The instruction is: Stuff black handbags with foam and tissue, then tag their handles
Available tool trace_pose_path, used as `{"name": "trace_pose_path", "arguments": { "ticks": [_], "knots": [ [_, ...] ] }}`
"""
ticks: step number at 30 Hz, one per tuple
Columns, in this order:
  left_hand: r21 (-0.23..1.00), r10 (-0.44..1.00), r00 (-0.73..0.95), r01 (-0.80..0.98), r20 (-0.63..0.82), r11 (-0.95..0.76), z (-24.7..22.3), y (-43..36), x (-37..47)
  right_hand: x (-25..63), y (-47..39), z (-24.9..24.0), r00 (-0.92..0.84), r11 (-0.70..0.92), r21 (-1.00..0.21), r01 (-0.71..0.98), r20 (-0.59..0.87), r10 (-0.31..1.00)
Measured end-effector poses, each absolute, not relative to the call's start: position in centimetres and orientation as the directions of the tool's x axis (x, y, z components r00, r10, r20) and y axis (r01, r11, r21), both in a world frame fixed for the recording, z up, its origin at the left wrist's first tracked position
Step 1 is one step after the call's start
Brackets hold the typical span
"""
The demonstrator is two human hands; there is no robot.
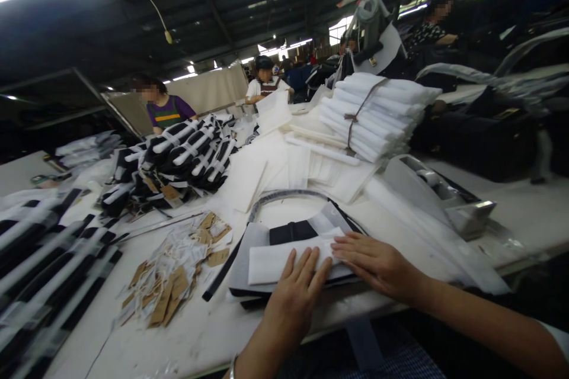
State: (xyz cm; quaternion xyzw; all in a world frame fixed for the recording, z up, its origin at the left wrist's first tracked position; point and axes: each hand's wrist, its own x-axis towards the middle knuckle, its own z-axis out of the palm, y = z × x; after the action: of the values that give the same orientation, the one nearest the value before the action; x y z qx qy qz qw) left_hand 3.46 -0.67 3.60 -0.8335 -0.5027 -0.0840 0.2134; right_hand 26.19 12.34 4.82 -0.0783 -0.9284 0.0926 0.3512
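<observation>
1. Nearest: the left hand (293, 293), at 6 o'clock from the bag, lies palm down with its fingers slightly spread on a flat, rectangular white soft pad (267, 263).
2. The right hand (382, 263), at 4 o'clock, lies flat with its fingers close together; its fingertips are on the pad's right end. Neither hand is pinching anything.
3. Beneath the pad: a flat black bag (292, 232), partly covered by a thin whitish sheet (260, 235), near the front edge of a white worktable (200, 343). Its curved, wrapped handle (288, 193) arches toward 12 o'clock.
4. At 9 o'clock, beside the bag: a loose heap of brown and white paper tags (171, 284) with white strings.
5. Farther out at 9 o'clock: a row of long black articles banded in white wrapping (44, 272), blurred.
6. At 2 o'clock: a pale grey tape dispenser (413, 183).
7. At 10 to 11 o'clock: a pile of black articles with white-wrapped strips (178, 154).
8. At 12 o'clock: loose flat white sheets (249, 174), overlapping.
9. At 1 o'clock: a stacked bundle of thick white foam sheets (377, 115), bound by a dark tie (362, 108).
10. Farthest: a person in a purple top with coloured stripes (168, 111) at 11 o'clock, and a person in white with a dark apron (268, 86) at 12 o'clock.
</observation>
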Motion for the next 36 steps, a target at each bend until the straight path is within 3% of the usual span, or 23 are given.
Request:
{"name": "trace_pose_path", "arguments": {
  "ticks": [8,17,23,29,32,36],
  "knots": [
    [-0.152,0.788,0.389,0.92,0.477,-0.362,2.7,-1.0,4.3,26.7,10.1,5.2,-0.727,0.991,-0.012,0.132,0.678,0.105],
    [-0.11,0.814,0.345,0.936,0.467,-0.333,3.2,-1.4,4.9,28.3,7.7,4.5,-0.76,0.986,0.017,0.166,0.64,0.117],
    [-0.198,0.797,0.373,0.928,0.476,-0.316,3.4,-1.5,5.4,28.8,7.5,3.9,-0.771,0.993,-0.026,0.117,0.628,0.107],
    [-0.209,0.751,0.364,0.931,0.551,-0.298,3.1,-1.1,5.5,27.8,9.3,7.5,-0.808,0.999,-0.04,-0.019,0.589,0.008],
    [-0.245,0.732,0.375,0.927,0.568,-0.284,2.9,-1.0,5.5,24.5,12.7,9.3,-0.819,0.991,-0.119,0.065,0.561,0.121],
    [-0.232,0.688,0.343,0.939,0.639,-0.253,2.2,-0.6,5.6,19.9,16.8,8.8,-0.923,0.958,-0.144,0.249,0.266,0.28]
  ]
}}
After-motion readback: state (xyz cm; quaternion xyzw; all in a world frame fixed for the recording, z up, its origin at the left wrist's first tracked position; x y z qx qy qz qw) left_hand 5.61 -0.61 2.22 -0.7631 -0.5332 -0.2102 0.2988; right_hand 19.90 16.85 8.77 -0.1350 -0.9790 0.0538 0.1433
